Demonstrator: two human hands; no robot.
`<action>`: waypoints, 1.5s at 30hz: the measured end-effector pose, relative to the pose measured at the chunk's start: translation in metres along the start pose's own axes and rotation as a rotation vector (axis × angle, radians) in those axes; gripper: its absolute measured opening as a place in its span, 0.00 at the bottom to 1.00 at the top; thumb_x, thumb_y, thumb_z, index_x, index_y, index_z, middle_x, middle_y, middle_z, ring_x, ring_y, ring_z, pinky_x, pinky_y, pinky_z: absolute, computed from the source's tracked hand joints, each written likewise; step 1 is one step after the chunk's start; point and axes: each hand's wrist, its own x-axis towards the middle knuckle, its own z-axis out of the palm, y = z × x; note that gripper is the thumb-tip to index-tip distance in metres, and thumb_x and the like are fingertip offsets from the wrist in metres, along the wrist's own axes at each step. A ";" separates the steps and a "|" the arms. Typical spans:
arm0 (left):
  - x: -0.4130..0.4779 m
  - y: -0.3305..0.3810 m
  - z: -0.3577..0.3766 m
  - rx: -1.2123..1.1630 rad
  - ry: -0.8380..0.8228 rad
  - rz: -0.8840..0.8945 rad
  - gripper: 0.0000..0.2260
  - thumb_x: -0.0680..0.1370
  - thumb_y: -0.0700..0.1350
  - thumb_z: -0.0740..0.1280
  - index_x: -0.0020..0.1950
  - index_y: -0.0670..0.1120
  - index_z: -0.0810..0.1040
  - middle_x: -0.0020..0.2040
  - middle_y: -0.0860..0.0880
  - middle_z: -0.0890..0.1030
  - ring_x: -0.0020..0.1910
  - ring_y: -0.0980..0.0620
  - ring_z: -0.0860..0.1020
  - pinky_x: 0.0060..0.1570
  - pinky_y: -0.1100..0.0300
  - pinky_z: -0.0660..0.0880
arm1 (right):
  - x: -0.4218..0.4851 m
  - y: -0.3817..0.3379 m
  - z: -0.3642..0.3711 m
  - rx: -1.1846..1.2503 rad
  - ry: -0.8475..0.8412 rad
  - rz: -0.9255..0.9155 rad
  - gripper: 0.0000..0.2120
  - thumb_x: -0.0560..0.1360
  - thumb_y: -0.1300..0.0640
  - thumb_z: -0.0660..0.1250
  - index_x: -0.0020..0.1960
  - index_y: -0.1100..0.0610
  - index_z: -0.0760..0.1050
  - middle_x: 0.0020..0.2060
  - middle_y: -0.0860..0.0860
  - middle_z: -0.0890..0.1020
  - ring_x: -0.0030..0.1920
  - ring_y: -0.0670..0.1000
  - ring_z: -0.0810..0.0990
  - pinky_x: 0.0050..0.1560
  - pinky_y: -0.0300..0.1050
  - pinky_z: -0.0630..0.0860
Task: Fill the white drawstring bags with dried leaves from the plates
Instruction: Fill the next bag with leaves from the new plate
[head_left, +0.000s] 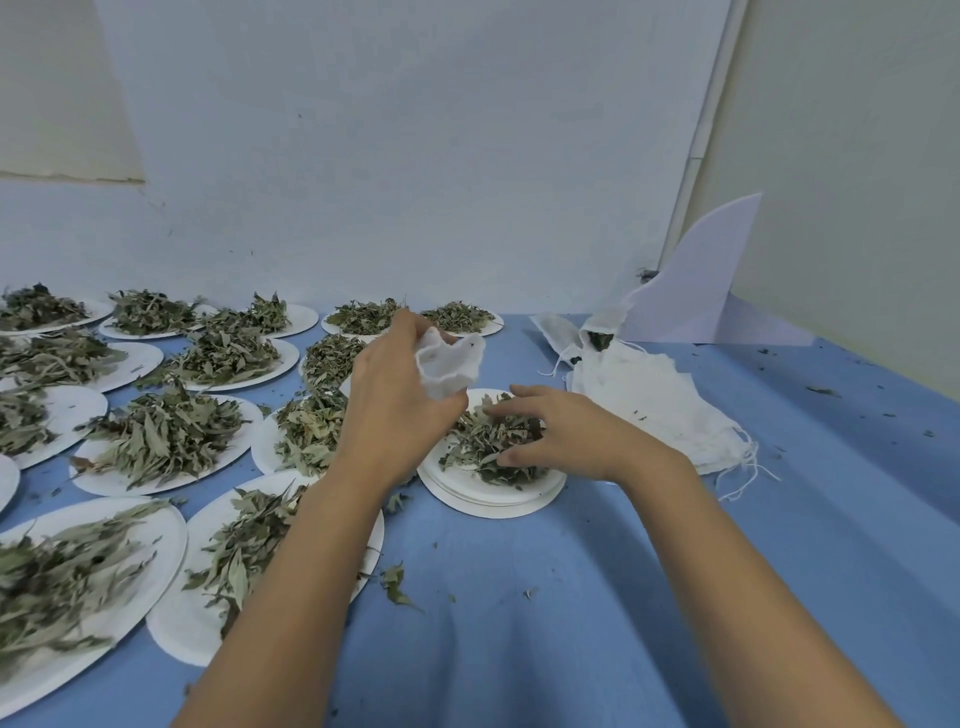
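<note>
A pale blue-white painted wall (405, 156) fills the upper frame, with a cream patch (57, 88) at upper left. A cream side wall (852, 182) rises at right. A wrinkled blue cloth-covered table (571, 597) spans the lower frame under soft, even light.

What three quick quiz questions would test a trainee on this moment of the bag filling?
1. True or false: the left hand holds a white drawstring bag above the table.
2. What is the right hand doing? A) tying a string B) gathering leaves on the stacked plates C) resting on the cloth
3. Where does the pile of spare bags lie relative to those plates?

Key: 1 true; 2 B; 3 to their right, on the blue tablecloth.
</note>
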 end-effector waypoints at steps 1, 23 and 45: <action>0.000 0.001 -0.001 -0.011 0.016 -0.010 0.19 0.67 0.46 0.69 0.49 0.58 0.61 0.49 0.51 0.77 0.49 0.45 0.75 0.47 0.41 0.75 | 0.001 0.000 0.002 -0.040 0.017 -0.015 0.26 0.73 0.49 0.70 0.69 0.41 0.69 0.74 0.47 0.63 0.72 0.50 0.63 0.67 0.42 0.60; 0.007 -0.016 0.003 0.704 -0.044 0.220 0.23 0.68 0.39 0.71 0.61 0.48 0.71 0.48 0.54 0.73 0.57 0.48 0.72 0.65 0.54 0.50 | 0.002 -0.002 0.005 0.093 0.424 -0.055 0.10 0.74 0.62 0.68 0.53 0.56 0.83 0.49 0.50 0.84 0.48 0.45 0.79 0.46 0.26 0.67; 0.002 -0.031 0.026 0.753 -0.103 0.165 0.20 0.72 0.49 0.69 0.61 0.49 0.69 0.55 0.53 0.74 0.60 0.51 0.70 0.63 0.53 0.50 | -0.012 -0.034 -0.019 -0.018 0.378 -0.213 0.12 0.73 0.65 0.66 0.54 0.56 0.83 0.47 0.51 0.82 0.49 0.49 0.79 0.54 0.49 0.76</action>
